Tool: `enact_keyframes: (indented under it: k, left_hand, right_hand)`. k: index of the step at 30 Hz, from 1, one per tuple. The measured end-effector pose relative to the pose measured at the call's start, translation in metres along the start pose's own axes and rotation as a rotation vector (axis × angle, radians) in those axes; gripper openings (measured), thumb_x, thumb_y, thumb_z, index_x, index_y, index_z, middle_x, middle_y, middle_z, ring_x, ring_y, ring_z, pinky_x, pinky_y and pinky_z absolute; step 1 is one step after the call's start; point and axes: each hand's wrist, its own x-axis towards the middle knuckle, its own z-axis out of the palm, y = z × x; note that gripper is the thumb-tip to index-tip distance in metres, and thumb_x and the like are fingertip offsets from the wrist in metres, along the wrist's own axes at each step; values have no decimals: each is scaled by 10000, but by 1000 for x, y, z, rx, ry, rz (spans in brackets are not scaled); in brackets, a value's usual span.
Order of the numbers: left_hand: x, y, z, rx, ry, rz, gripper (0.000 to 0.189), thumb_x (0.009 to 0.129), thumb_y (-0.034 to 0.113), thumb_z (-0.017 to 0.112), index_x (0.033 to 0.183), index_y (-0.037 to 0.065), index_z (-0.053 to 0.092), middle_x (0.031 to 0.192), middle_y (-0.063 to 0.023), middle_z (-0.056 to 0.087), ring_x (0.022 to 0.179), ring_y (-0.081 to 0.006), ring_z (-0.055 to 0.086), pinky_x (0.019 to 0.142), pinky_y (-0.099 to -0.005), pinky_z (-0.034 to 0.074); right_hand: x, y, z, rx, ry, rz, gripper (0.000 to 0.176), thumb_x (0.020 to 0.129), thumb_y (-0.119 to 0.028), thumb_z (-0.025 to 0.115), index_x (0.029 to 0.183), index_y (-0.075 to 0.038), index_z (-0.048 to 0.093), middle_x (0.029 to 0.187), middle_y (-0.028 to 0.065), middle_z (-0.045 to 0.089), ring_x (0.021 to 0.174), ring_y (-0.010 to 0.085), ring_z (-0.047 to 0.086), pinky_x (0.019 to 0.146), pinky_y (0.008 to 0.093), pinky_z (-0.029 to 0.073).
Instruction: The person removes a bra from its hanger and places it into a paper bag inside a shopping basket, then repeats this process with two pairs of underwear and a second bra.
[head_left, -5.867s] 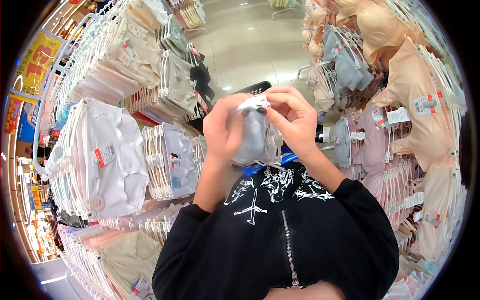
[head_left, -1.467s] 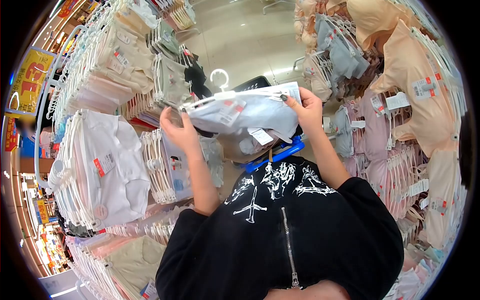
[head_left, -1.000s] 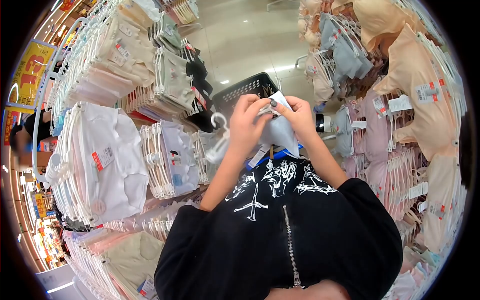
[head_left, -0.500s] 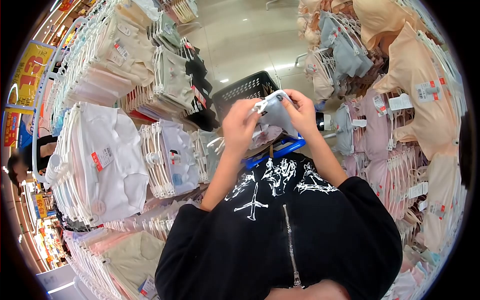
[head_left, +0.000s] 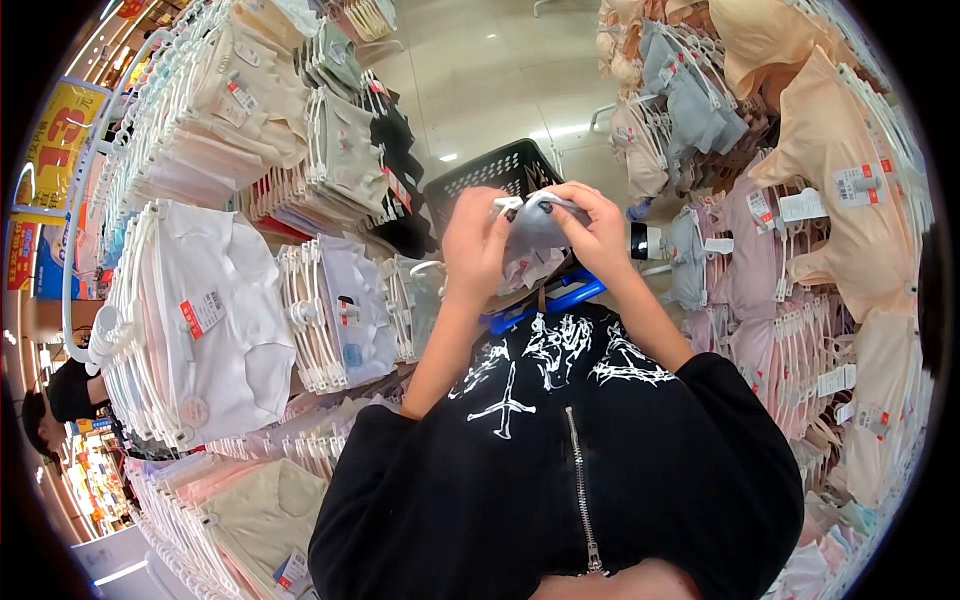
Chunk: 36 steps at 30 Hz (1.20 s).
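Both my hands hold a pale grey-blue garment (head_left: 533,226) on a white plastic hanger in front of my chest. My left hand (head_left: 473,245) grips its left side, and the hanger's hook pokes out to the left below that hand. My right hand (head_left: 592,228) pinches the garment's top edge with dark-painted nails. The garment is bunched up small between the two hands. A white price tag hangs under it. Just beneath sits a black shopping basket (head_left: 485,180) with a blue handle (head_left: 545,303).
Racks of folded white, beige and grey underwear on white hangers (head_left: 215,300) fill the left side. Peach, pink and grey bras (head_left: 830,180) hang on the right. A shiny tiled aisle (head_left: 490,70) runs ahead. Another person (head_left: 60,400) stands at the far left.
The garment, spread wide between my hands 1.5 s ago, is now gathered into a small bundle. My hands have come close together above the basket.
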Motion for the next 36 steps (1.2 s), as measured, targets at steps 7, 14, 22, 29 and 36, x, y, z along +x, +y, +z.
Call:
enact_keyframes:
  k: [7,14,22,29,36]
  left_hand:
    - [-3,-14,3,-231,31,-77,166,809,137,506,852,-14,559,842,-108,564,768,-223,542,707,-282,417]
    - [-3,-10,4,-282,3,-69,145,816,110,504,851,-14,570,817,-96,571,752,-193,542,689,-253,414]
    - [-5,-13,6,-196,-21,-56,157,820,137,507,860,-6,560,789,-94,556,716,-188,526,656,-264,407]
    - [-4,-21,-7,-95,-24,-190,217,842,209,487,815,2,546,704,-100,527,620,-172,488,590,-260,389]
    - [0,-35,-50,-212,131,-345,258,866,234,491,812,-9,556,626,24,478,598,-54,407,549,-199,347]
  right_hand:
    - [-3,6,3,110,-36,109,175,767,2,542,932,-4,599,909,59,610,837,115,549,759,231,421]
    - [-1,-6,7,203,-10,107,187,734,-26,541,897,-45,631,829,69,631,769,166,559,726,270,420]
    - [1,-3,1,7,-175,69,267,776,17,513,1010,-54,620,919,55,617,844,114,547,738,236,418]
    - [3,8,-1,42,-218,132,374,726,-20,602,1096,-60,562,819,36,598,751,95,519,694,230,426]
    - [-17,47,-26,166,-469,393,330,650,-77,645,967,-7,583,774,61,609,720,120,554,670,251,436]
